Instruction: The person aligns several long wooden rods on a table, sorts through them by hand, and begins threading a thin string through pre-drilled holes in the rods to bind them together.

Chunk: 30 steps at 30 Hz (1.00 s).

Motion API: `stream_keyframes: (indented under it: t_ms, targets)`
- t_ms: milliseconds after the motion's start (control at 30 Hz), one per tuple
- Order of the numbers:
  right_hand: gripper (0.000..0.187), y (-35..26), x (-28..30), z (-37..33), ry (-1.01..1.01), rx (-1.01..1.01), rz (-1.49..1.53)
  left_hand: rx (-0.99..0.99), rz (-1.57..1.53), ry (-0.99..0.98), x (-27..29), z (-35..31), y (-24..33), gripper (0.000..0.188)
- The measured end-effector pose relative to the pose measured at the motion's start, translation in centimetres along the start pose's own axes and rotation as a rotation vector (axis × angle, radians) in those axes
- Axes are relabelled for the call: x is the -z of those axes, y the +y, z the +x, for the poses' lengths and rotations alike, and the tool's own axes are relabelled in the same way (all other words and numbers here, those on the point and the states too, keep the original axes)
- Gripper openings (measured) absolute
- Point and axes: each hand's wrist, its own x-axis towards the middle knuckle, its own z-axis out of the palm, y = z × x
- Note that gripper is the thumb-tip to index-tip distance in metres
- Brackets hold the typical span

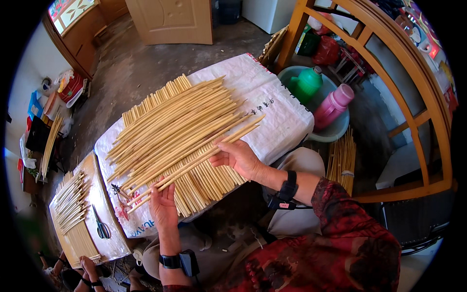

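Two long, thin straw-coloured sticks (188,168) slant up to the right between my hands. My left hand (164,207) holds them near their lower left end, fingers curled up against them. Farther along, my right hand (237,158) pinches them between thumb and fingers. Beneath and beyond lies a broad layer of similar sticks (170,129), side by side in the same slanting direction. Under that layer, a row of sticks (202,187) runs crosswise and shows at the near and far sides. All rest on a white woven plastic sheet (284,109) over a table.
At lower left, another wrapped table (114,228) bears more sticks (73,202) and dark-handled scissors (101,226); another person's hands (89,267) are at its edge. On the right stand a basin (287,73) with green and pink flasks, a stick bundle (342,163) and a wooden frame (418,131).
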Motion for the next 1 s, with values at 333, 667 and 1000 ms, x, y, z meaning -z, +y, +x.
stream_keyframes:
  t_ms: [333, 667, 1000]
  targets:
    - [0.027, -0.2, 0.4, -0.1, 0.027, -0.005, -0.049, -0.002, -0.049, -0.103, 0.2, 0.2, -0.2, 0.025]
    - [0.018, -0.5, -3.3, -3.0, -0.3, -0.015, -1.158, 0.018, 0.002, -0.208, -2.2, 0.0, -1.1, 0.019]
    - [0.014, -0.5, -7.7, -5.6, -0.46, 0.407, -1.41, -0.016, -0.064, -0.303, -4.3, -1.6, 0.3, 0.018]
